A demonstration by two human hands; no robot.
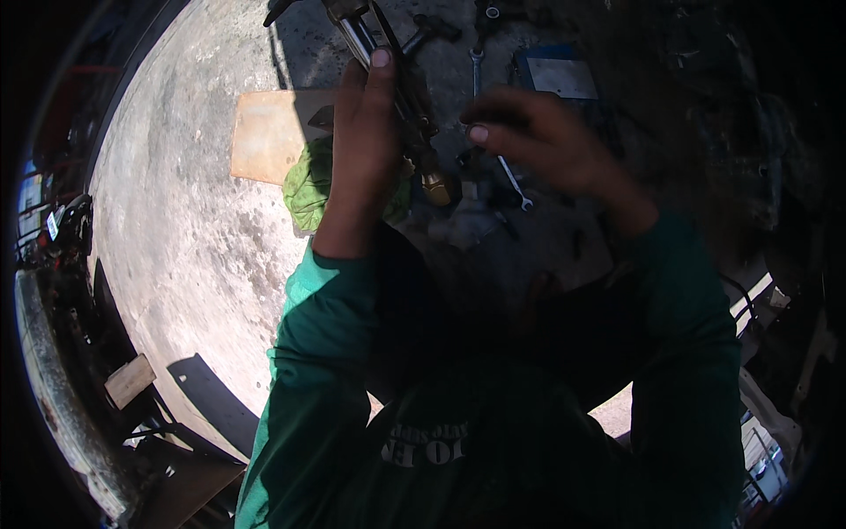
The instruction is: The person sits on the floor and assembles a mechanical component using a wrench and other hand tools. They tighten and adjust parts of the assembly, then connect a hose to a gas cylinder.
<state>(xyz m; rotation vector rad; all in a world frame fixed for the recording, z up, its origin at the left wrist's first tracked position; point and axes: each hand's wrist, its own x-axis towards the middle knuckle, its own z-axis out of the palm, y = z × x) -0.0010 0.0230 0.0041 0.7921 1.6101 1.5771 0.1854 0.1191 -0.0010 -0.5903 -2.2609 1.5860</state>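
Green sleeves: two long green fabric sleeves [304, 388] rise from the lower edge of the frame, over a dark green shirt in shadow at lower centre.
Left hand: the left hand [363, 145] reaches up through the centre of the frame, fingers wrapped shut around a long dark metal tool with a shiny bar [381, 55]; the thumb lies pressed along the bar near the top edge.
Metal tool: it runs aslant from the top centre down toward the middle, ending in a brass-coloured fitting [435, 186] just below the left hand.
Right hand: the right hand [538, 137] sits right of centre, blurred, fingers curled together with the thumb tip toward the tool; whether it pinches anything I cannot tell.
Green rag: a crumpled light green cloth [308, 185] lies on the ground just behind the left forearm, left of centre.
Flat board: a pale tan rectangular board [264, 132] lies on the ground in sunlight, upper left of centre, touching the cloth's upper edge.
Wrenches: a slim silver spanner [515, 187] lies under the right hand; another silver spanner [477, 66] lies farther up, near the top.
Blue box: a blue box with a grey flat lid [560, 78] lies in shade at upper right of centre.
Ground: grey stained concrete floor [176, 229] fills the left half.
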